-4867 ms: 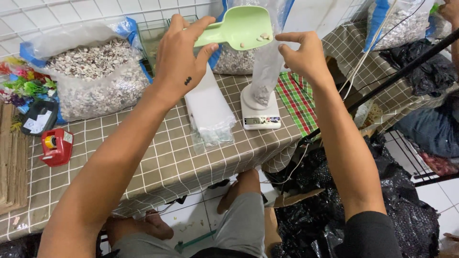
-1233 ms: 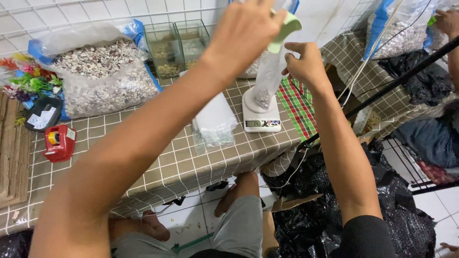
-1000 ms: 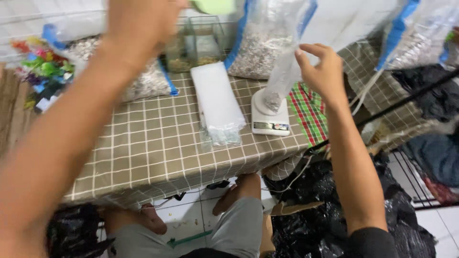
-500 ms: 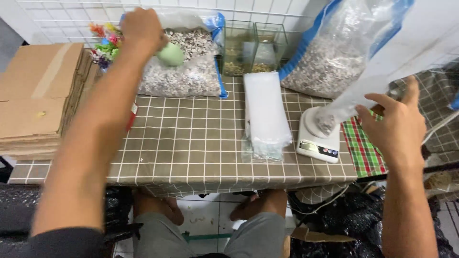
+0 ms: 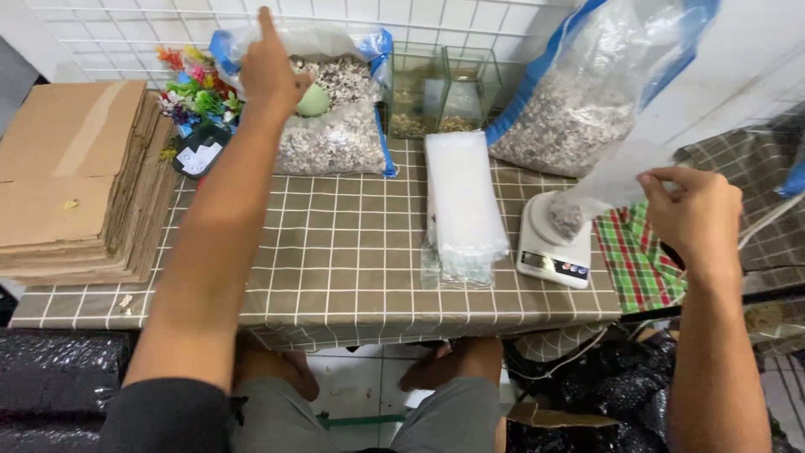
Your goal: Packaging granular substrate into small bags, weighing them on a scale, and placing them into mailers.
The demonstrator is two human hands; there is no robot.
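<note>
My left hand (image 5: 270,71) grips a pale green scoop (image 5: 314,101) whose bowl is down in the gravel of the open sack (image 5: 335,126) at the back left of the table. My right hand (image 5: 694,210) pinches the upper edge of a clear plastic bag (image 5: 616,172). The bag's bottom, with a little gravel in it, rests on the small white kitchen scale (image 5: 551,247). A stack of empty clear bags (image 5: 459,197) lies in the middle of the table, between the two hands.
A checked cloth covers the table (image 5: 335,260). A second big gravel sack (image 5: 579,101) leans at the back right, beside two small glass tanks (image 5: 440,96). Flattened cardboard (image 5: 71,176) is stacked at the left, next to plastic plants (image 5: 197,88). Black bags (image 5: 604,394) lie on the floor.
My left hand carried the scoop away from the bag on the scale, across to the left sack, and lowered it into the gravel. The view swung left. My right hand kept hold of the bag.
</note>
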